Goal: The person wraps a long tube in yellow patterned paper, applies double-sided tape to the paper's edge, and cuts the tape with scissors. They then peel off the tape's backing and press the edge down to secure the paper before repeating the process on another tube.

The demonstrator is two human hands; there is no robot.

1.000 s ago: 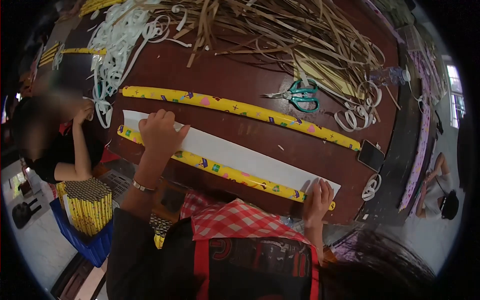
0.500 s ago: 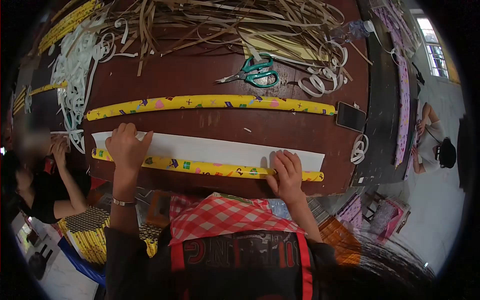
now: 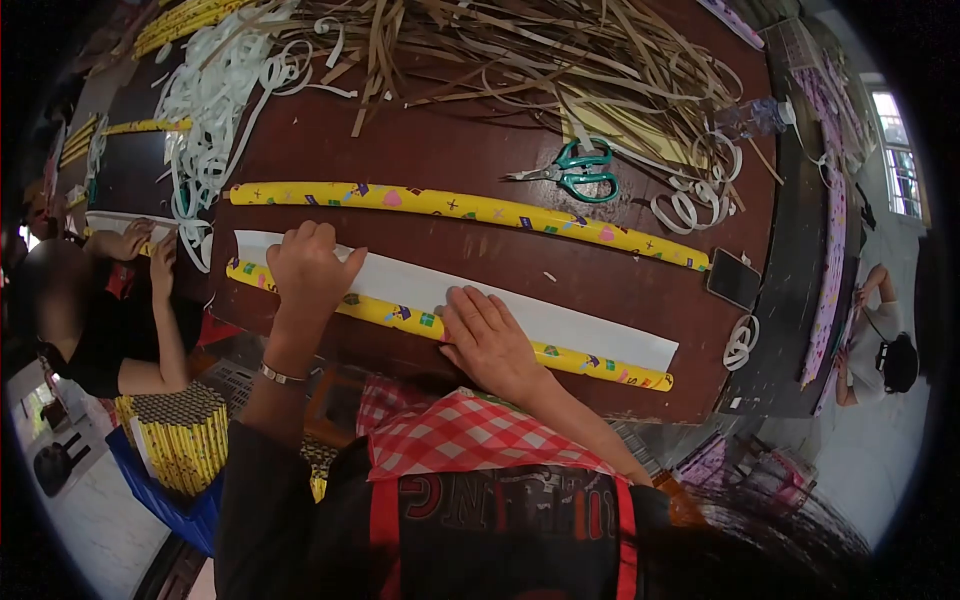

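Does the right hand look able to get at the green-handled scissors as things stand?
Probably yes: the far yellow roll lies between the right hand and the scissors, but looks low enough to reach over. The hand rests across the near yellow roll and would need to lift first.

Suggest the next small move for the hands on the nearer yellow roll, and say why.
I'd probably roll it slightly forward with even pressure: a white paper strip lies unrolled along the far side of the nearer yellow patterned roll, and the left hand, near its left end, and right hand, near its middle, both lie across it.
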